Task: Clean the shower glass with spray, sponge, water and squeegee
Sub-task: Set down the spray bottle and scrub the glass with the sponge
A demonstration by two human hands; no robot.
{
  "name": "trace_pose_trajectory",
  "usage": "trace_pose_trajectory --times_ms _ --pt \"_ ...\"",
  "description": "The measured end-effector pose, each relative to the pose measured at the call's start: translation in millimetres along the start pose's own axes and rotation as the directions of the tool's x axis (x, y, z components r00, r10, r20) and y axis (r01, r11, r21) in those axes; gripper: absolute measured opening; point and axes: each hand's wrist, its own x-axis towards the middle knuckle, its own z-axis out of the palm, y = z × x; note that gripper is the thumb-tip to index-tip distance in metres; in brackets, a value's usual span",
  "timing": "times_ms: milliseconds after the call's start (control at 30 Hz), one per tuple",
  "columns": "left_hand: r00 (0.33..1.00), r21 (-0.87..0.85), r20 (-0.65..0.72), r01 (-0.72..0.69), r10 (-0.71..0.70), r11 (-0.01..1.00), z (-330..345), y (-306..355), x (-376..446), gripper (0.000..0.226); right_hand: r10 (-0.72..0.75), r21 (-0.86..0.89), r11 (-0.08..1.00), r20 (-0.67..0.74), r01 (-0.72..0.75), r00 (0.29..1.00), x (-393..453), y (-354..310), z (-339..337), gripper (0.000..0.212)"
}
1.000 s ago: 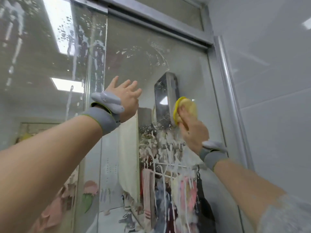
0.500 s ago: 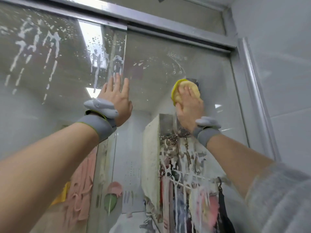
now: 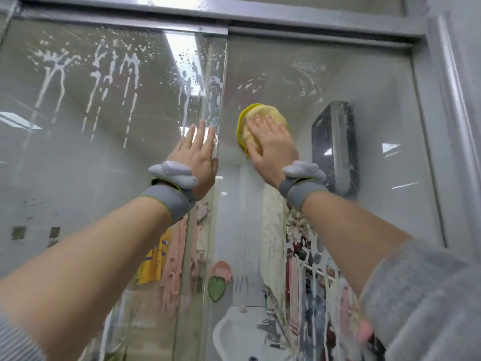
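Observation:
The shower glass (image 3: 364,82) fills the view, with white foam streaks running down its left panel (image 3: 78,100) and smears near the top of the right panel. My right hand (image 3: 273,149) presses a yellow sponge (image 3: 257,118) flat against the right panel, just right of the panels' overlap. My left hand (image 3: 197,157) lies flat on the glass at the edge of the left panel, fingers spread, holding nothing. Both wrists wear grey bands with white devices.
A metal top rail (image 3: 234,14) and right door frame (image 3: 447,126) border the glass. Behind the glass are a dark wall unit (image 3: 335,147), hanging clothes (image 3: 312,282) and a white basin (image 3: 234,332). White tiled wall stands at the far right.
My right hand has carried the sponge up and to the left across the right panel. My left hand stayed flat on the glass while my view tilted upward.

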Motion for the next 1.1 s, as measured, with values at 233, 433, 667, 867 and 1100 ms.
trace_pose_trajectory --times_ms 233,433,667,867,1100 --pt "1.0 -0.045 0.028 -0.011 0.012 0.999 -0.2 -7.1 -16.6 0.06 -0.391 0.06 0.92 0.138 0.387 0.91 -98.7 2.0 -4.8 0.052" --pt "0.998 -0.104 0.033 -0.048 0.052 0.993 -4.4 -24.8 -22.5 0.057 0.061 -0.016 0.998 0.055 -0.06 0.997 1.0 -17.2 -9.7 0.053" --pt "0.997 -0.096 0.04 -0.067 0.071 0.993 -1.6 -32.3 -20.6 0.059 -0.19 -0.012 0.981 0.163 0.194 0.968 -29.3 -6.5 -13.2 0.054" --pt "0.998 -0.088 0.016 -0.059 0.061 0.994 6.0 -31.0 -25.8 0.062 0.108 0.006 0.994 0.177 -0.11 0.978 -21.6 -19.0 -24.6 0.073" --pt "1.0 -0.147 0.01 -0.021 0.022 0.989 21.6 -11.5 -65.7 0.067 -0.091 -0.025 0.994 0.316 0.104 0.944 -161.8 18.7 -34.1 0.068"
